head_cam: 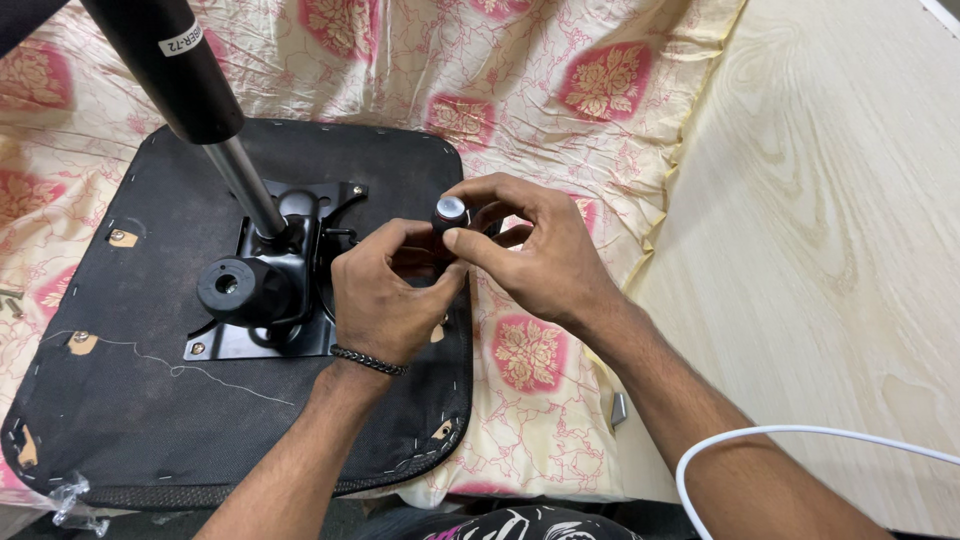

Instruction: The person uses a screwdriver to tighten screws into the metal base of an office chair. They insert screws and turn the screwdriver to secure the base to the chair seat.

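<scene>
An upturned office chair seat (150, 400) lies with its black fabric underside up. A black metal mechanism plate (290, 260) is bolted to it, with a round black knob (240, 288) and a chrome gas-lift column (245, 185) rising toward the top left. My left hand (385, 295) rests at the plate's right edge, fingers curled against a small part. My right hand (530, 250) pinches a short dark tool handle with a grey cap (450, 210) over the seat's right edge. What the tool's tip touches is hidden by my fingers.
A cream cloth with red flower patches (540, 110) covers the surface under the seat. Pale wood-grain board (830, 230) lies to the right. A white cable (760, 440) loops over my right forearm. Loose screws (10, 300) sit at the far left.
</scene>
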